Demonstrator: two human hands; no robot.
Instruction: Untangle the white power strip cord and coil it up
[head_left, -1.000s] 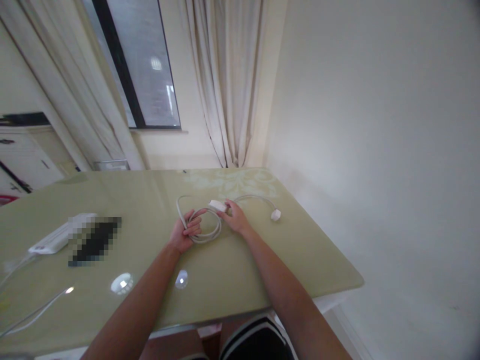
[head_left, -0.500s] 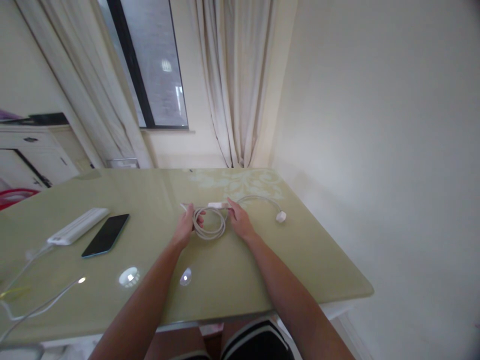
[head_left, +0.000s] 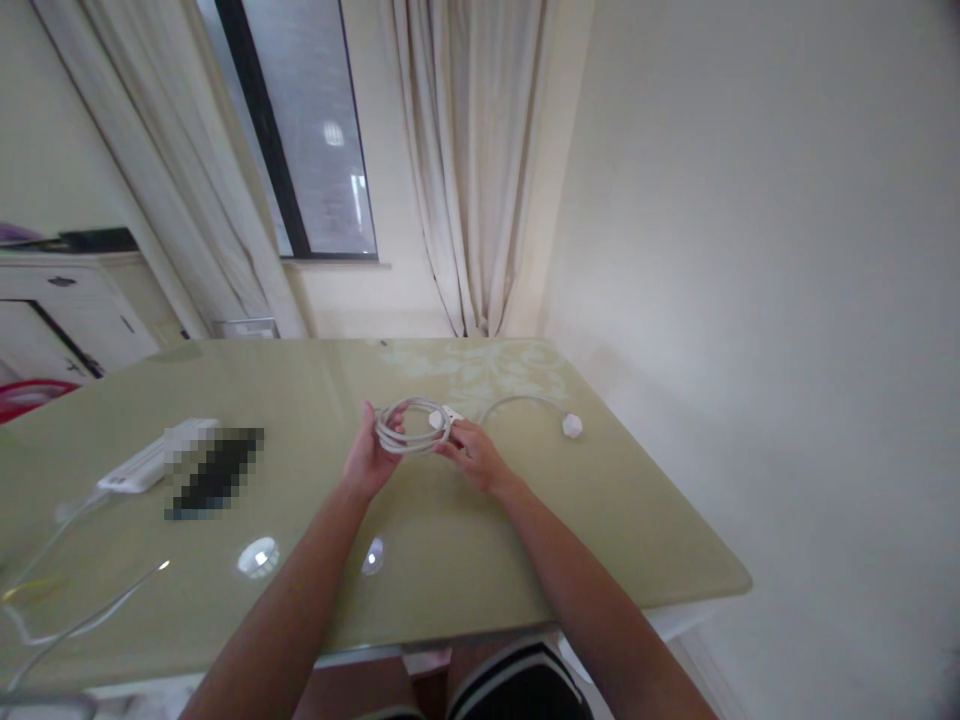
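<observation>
A pale grey power cord (head_left: 411, 441), wound into several loops, is held between both hands above the table. My left hand (head_left: 370, 452) is closed around the coil's left side, its fingers partly behind the loops. On the coil's right side, my right hand (head_left: 478, 452) pinches the loops beside a small white block (head_left: 451, 413) that is partly covered by the fingers. From behind that hand a length of cord curves right across the tabletop to a white plug (head_left: 572, 426).
On the left of the greenish glossy table (head_left: 645, 510) are a white power strip (head_left: 142, 462) and a dark flat object (head_left: 217, 472), blurred by blocks. A thin white cable (head_left: 97, 612) lies near the front left. A wall (head_left: 750, 300) stands to the right.
The coil has tilted and its loops look flatter, with the white block turned beside it. My right hand has shifted its hold onto the coil's edge. The plug has slid slightly right.
</observation>
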